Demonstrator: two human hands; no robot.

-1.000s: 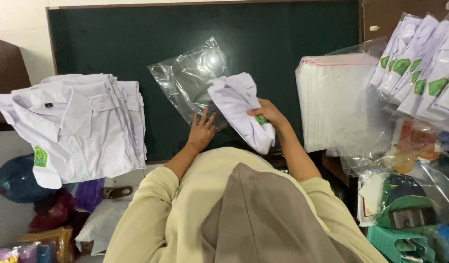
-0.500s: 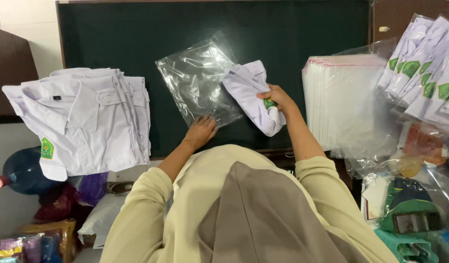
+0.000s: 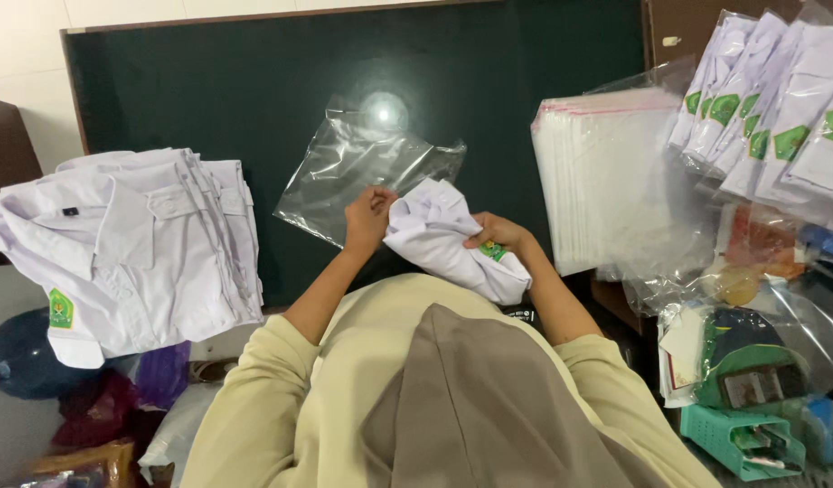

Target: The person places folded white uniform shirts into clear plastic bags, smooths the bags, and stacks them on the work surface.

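Folded white shirt (image 3: 443,237) w/ green badge held over dark green board (image 3: 254,99), just in front of chest. Left hand (image 3: 367,217) gripping shirt's upper edge; right hand (image 3: 499,235) clamped on its lower end near badge. Clear plastic bag (image 3: 353,172) flat on board, touching shirt. Unpacked shirt stack (image 3: 127,244) at left; empty bag pile (image 3: 606,176) at right, packed shirts (image 3: 778,108) beyond.

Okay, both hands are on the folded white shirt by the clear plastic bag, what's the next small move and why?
Probably push the folded white shirt forward into the clear plastic bag. The left hand sits at the bag's near edge where the shirt's end meets it, while the right hand grips the shirt near its green badge, and most of the shirt is outside the bag.
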